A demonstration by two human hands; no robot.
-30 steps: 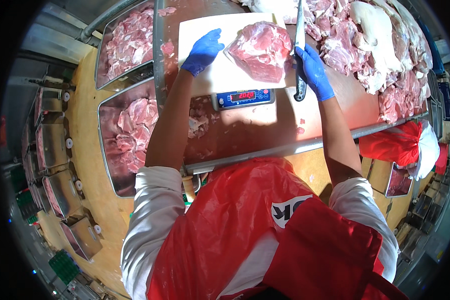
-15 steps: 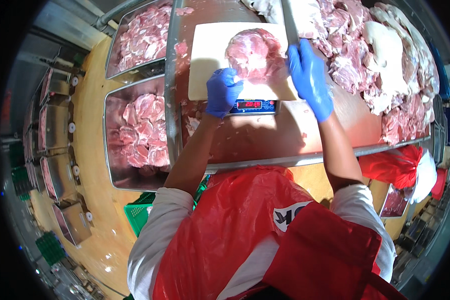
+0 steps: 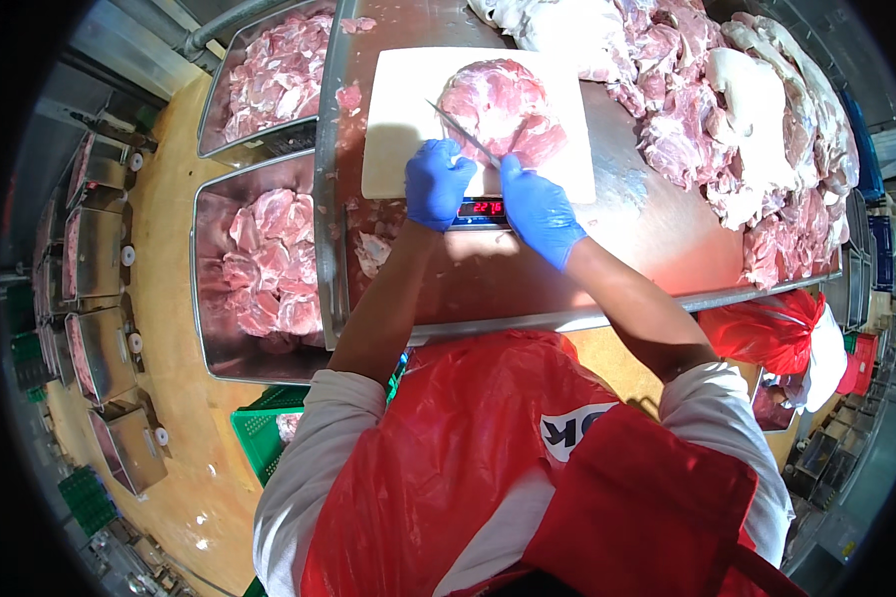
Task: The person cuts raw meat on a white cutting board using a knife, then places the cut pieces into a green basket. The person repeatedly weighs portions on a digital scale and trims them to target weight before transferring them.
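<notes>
A round piece of raw pink meat (image 3: 503,99) lies on a white cutting board (image 3: 393,119). The board rests over a digital scale (image 3: 480,209) whose red-lit display shows below its near edge. My right hand (image 3: 543,209), in a blue glove, is closed round a knife (image 3: 465,132). Its thin blade slants up and left across the meat's left side. Beside the tip of my right hand, my left hand (image 3: 436,187), gloved in blue too, is closed at the meat's lower left edge, pinching it; the fingertips are partly hidden.
Large cuts of meat with pale skin (image 3: 757,109) are heaped on the steel table (image 3: 657,254) at the right. Two metal bins (image 3: 204,298) of cut meat stand along its left side. A green crate (image 3: 259,438) sits on the floor. Another person's red apron (image 3: 767,328) shows at the right.
My right hand has moved left from the board's right edge to the meat's near side. The knife has swung from pointing away to lying across the meat. The scale's reading has changed.
</notes>
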